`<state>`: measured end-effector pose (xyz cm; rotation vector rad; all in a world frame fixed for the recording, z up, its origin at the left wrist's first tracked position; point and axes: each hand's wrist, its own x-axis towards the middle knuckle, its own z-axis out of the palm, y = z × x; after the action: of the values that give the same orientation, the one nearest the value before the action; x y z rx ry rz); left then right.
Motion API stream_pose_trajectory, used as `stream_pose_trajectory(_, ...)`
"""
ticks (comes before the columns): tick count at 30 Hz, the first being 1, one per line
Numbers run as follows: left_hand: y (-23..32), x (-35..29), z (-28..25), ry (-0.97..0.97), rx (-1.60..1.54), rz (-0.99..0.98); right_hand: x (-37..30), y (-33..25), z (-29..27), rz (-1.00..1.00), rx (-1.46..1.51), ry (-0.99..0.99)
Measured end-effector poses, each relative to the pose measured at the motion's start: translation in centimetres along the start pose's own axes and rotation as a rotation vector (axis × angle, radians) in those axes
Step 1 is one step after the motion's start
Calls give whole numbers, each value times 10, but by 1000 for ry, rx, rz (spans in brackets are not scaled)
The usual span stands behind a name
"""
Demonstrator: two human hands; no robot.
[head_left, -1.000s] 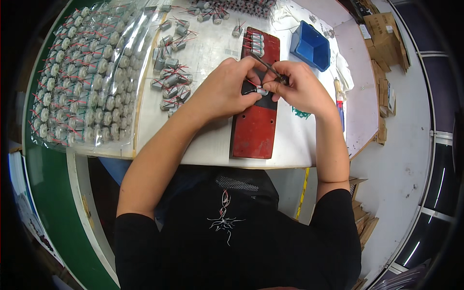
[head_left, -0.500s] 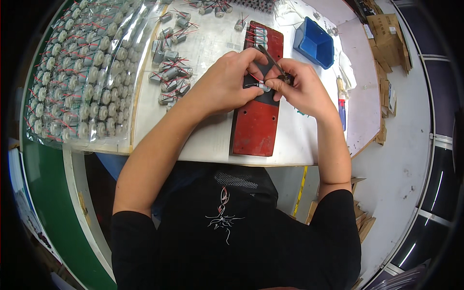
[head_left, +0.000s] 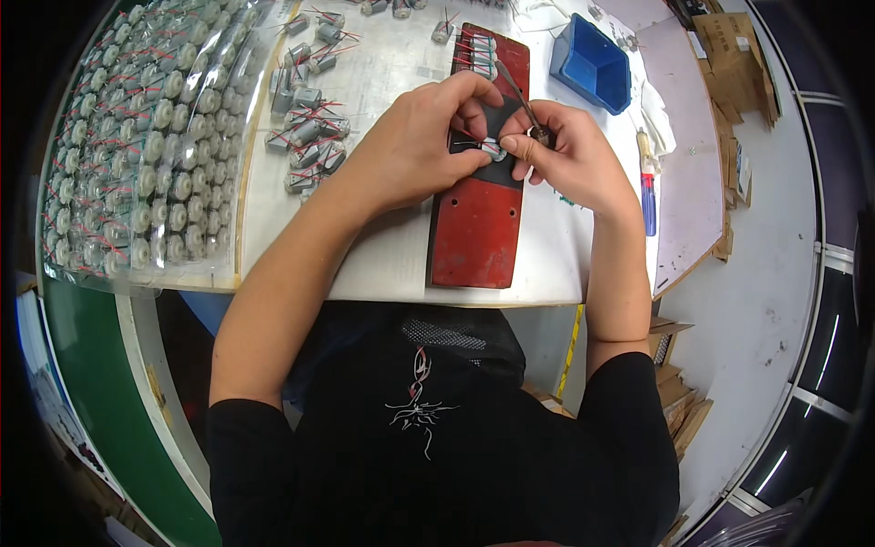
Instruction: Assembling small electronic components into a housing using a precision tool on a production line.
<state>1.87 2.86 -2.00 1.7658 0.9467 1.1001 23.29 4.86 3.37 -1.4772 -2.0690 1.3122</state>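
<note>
A long red fixture block (head_left: 478, 239) with a black middle section lies on the table in front of me. On the black section is a small white-and-green part (head_left: 493, 149) with thin red and dark wires. My left hand (head_left: 436, 132) is closed over the block's left side, its thumb tip against the part and its other fingers curled; what they pinch is hidden. From the right, my right hand (head_left: 567, 150) grips a slim dark metal tool (head_left: 516, 89) that slants up and away. Thumb and index finger of this hand also meet at the small part's right end.
Several wired parts stand in a row at the block's far end (head_left: 477, 53). Loose small motors (head_left: 310, 130) lie left of my hands, beside clear plastic trays (head_left: 155, 137) full of motors. A blue bin (head_left: 594, 68) and a screwdriver (head_left: 647, 196) lie to the right.
My left index finger has lifted away from the thumb, uncovering more of the small part. The tool in my right hand has turned a little more upright. The whole view has shifted slightly.
</note>
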Motion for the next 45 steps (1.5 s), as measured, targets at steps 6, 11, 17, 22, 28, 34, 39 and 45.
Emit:
stream_pose_trajectory(6,-1,0,0,-29,26,-59,-1,-6,4,-32,-85,36)
stream_pose_trajectory(11,5,-2,-1,-17,-1,-101,0,-4,7,-74,-126,40)
stream_pose_trajectory(17,-4,-4,5,38,49,9,-2,5,8,-100,-67,53)
stream_pose_trajectory(22,1,-3,0,-32,79,-70,-2,11,8,-115,-3,58)
stream_pose_trajectory(28,15,4,-4,-57,33,-154,-2,16,12,-208,-4,97)
stream_pose_trajectory(34,16,7,-5,-97,12,-210,-3,16,11,-225,-74,104)
stream_pose_trajectory(39,-7,-1,6,3,75,17,-3,12,13,-166,-36,103)
stream_pose_trajectory(45,-11,6,14,50,91,64,-4,10,12,-43,89,114)
